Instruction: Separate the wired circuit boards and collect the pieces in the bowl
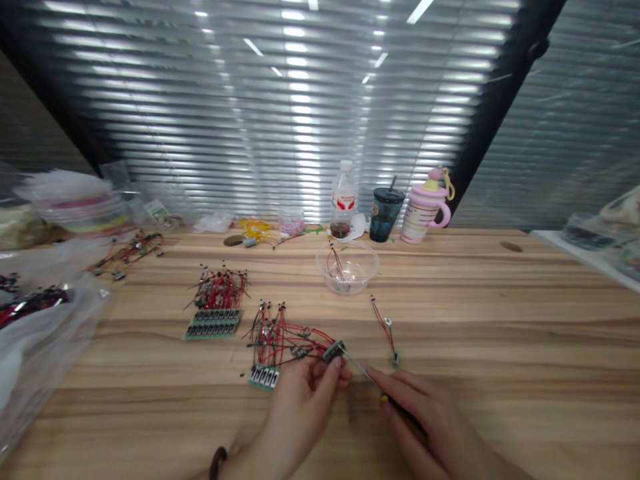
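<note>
My left hand (pixel 305 393) pinches a small green circuit board (pixel 333 351) with black parts and red and black wires trailing off to the left. In my right hand (pixel 425 413) is a screwdriver (pixel 356 363) with a thin metal shaft and a dark handle with some yellow. Its tip meets the right end of the board, though the exact contact is too small to tell. Left of my left hand lies another strip of boards (pixel 264 376) with wires running up from it. A single wired piece (pixel 389 325) rests on the table to the right.
Farther left sits a panel of boards (pixel 213 323) with bundled red wires. A clear plastic bowl (pixel 349 277) holds a few wires. Behind it stand a bottle (pixel 343 203), a dark cup (pixel 385 213) and a pink mug (pixel 423 210). Plastic bags (pixel 55 360) cover the left side.
</note>
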The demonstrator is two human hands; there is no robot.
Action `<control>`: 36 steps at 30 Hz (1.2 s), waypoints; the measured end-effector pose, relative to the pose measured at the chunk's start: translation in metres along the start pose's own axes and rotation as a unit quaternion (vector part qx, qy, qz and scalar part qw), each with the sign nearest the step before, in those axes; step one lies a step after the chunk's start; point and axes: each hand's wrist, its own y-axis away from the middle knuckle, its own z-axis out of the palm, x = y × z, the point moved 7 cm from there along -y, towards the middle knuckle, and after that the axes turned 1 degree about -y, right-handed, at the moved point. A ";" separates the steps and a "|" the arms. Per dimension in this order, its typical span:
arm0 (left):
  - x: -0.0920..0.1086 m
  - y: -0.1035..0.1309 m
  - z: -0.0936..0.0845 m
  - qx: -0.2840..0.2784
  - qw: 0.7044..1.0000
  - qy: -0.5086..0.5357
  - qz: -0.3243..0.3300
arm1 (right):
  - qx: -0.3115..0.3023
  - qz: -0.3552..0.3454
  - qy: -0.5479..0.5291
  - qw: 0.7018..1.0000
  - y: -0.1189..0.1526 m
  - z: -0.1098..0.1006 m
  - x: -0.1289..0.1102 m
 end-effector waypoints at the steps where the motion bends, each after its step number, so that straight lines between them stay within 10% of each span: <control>1: -0.001 0.000 0.000 0.002 1.000 0.001 0.002 | -0.002 0.001 -0.005 1.000 0.000 0.000 0.000; 13: -0.007 -0.002 0.001 -0.016 0.990 -0.137 0.034 | -0.017 0.162 -0.132 0.978 0.004 0.001 0.014; 20: -0.011 -0.004 0.003 -0.034 0.998 -0.060 -0.006 | -0.038 0.397 -0.452 0.798 0.010 0.016 0.045; 24: -0.006 -0.005 0.004 -0.048 0.999 -0.015 -0.017 | -0.058 0.407 -0.513 0.754 0.005 0.009 0.047; 29: -0.003 -0.005 0.004 -0.069 0.997 0.007 -0.019 | -0.069 0.377 -0.473 0.793 0.002 0.007 0.055; 36: -0.004 0.006 0.016 -0.131 0.990 -0.042 0.026 | 0.119 0.254 -0.337 0.899 -0.009 -0.005 0.048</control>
